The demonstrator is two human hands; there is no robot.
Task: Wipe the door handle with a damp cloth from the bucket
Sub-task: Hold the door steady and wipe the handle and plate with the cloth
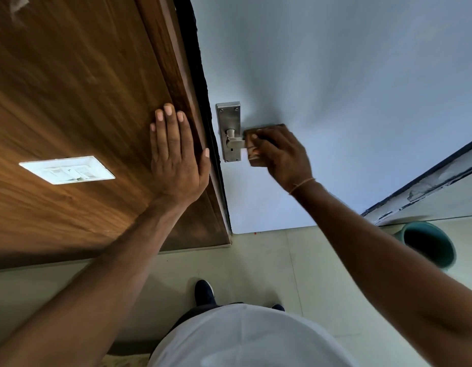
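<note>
A steel door handle (233, 140) on a long back plate is mounted at the left edge of a pale blue door (335, 88). My right hand (281, 154) grips a brown cloth (256, 154) wrapped around the lever, hiding most of it. My left hand (176, 154) lies flat, fingers apart, on the wooden panel (84, 88) beside the door frame. A green bucket (428, 245) stands on the floor at the right, partly behind my right forearm; its inside is dark.
A white switch plate (66, 170) sits on the wooden panel to the left. The floor (269, 260) is pale tile. My dark shoes (204, 291) stand close to the door. A worn ledge (428, 186) runs along the right wall.
</note>
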